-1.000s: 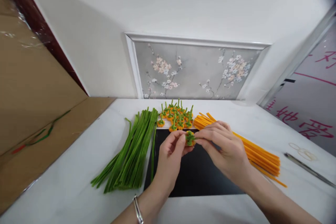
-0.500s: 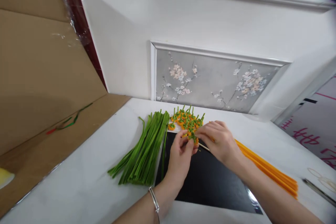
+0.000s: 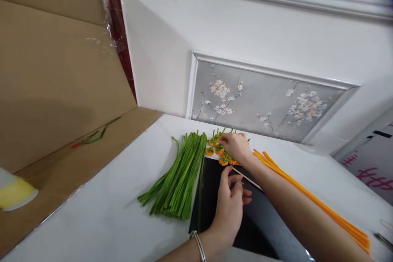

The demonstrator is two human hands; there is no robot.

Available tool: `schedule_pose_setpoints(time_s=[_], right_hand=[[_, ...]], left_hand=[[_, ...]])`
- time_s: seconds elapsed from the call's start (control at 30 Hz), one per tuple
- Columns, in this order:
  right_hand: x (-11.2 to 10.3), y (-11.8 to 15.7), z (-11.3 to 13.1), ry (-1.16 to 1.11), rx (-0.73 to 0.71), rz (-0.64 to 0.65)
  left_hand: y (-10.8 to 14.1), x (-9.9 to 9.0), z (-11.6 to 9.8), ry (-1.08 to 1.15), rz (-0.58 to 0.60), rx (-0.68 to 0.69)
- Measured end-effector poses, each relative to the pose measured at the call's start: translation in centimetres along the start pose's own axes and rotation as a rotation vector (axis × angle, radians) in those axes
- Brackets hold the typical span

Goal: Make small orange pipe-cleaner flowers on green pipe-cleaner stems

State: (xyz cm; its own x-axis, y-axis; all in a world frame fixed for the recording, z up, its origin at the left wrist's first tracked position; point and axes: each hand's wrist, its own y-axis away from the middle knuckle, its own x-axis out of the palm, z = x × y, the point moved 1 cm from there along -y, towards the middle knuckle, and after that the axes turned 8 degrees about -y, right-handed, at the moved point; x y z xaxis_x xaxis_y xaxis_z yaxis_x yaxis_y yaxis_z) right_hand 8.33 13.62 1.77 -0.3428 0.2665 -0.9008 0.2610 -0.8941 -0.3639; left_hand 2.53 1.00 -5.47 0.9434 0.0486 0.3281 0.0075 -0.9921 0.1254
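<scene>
My left hand [image 3: 230, 200], wearing a silver bracelet, hovers over a black mat [image 3: 260, 217] with its fingers curved and apart, holding nothing. My right hand [image 3: 238, 146] reaches over a cluster of small orange pipe-cleaner pumpkins [image 3: 223, 160] with green stems. Its thumb and fingertips pinch at the top of one pumpkin [image 3: 219, 150]; the exact grip is partly hidden. The right hand and forearm cover part of the cluster. A thin pale stick [image 3: 248, 179] lies on the mat between my hands.
Left of the mat lies a thick bundle of green pipe cleaners [image 3: 176, 184]. Orange pipe cleaners [image 3: 322, 202] stretch along the right, beyond my right forearm. Cardboard [image 3: 61, 65] stands at the left, near a yellow and white object [image 3: 16, 192]. A wall closes the back.
My hands have parted. The right carried the small pumpkin up and away to the cluster, while the left let go and opened over the mat. The view has shifted slightly left.
</scene>
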Motion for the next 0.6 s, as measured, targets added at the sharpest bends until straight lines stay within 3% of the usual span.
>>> schedule_pose_setpoints(time_s=[0.27, 0.6], right_hand=[[1.7, 0.3, -0.2, 0.078, 0.032, 0.087], [1.6, 0.9, -0.8, 0.044, 0.074, 0.07]], left_hand=[[-0.2, -0.2, 0.5, -0.021, -0.005, 0.0], [-0.1, -0.2, 0.5, -0.091, 0.024, -0.024]])
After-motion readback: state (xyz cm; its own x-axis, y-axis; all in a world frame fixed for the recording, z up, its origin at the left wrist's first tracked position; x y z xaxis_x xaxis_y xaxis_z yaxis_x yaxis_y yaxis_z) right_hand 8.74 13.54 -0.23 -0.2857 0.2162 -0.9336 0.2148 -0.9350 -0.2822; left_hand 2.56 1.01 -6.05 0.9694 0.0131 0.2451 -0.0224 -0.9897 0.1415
